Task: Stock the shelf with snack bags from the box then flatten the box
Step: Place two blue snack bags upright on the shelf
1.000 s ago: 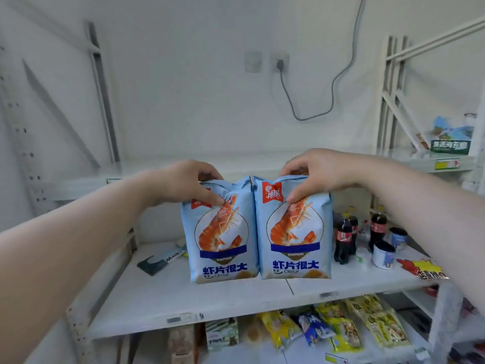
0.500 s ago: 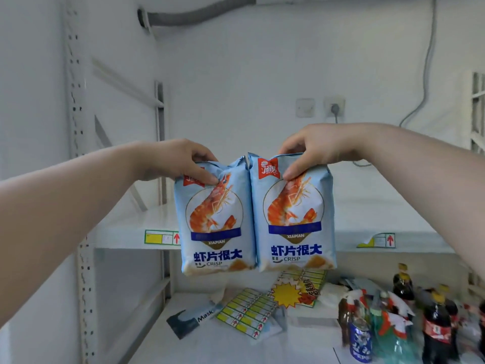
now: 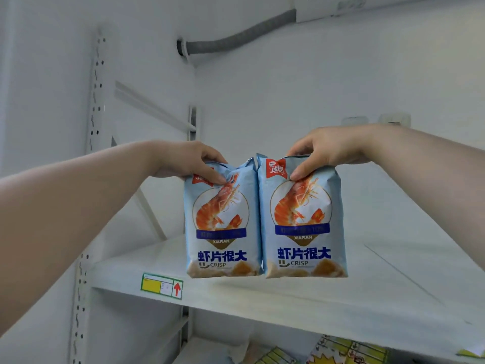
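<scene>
Two light blue snack bags with an orange prawn picture stand side by side, touching, over the front of the upper white shelf. My left hand pinches the top of the left snack bag. The top of the right snack bag is pinched by my right hand. Both bag bottoms are level with the shelf board; I cannot tell whether they rest on it. The box is out of view.
A yellow and green price label with a red arrow sticks to the shelf's front edge. A perforated white upright rises at the left. A grey hose runs along the wall above. Yellow promo cards lie on the lower shelf.
Both hands have lifted the two bags from the lower shelf up to the upper shelf. The view has tilted upward, and the bottles below have left the frame.
</scene>
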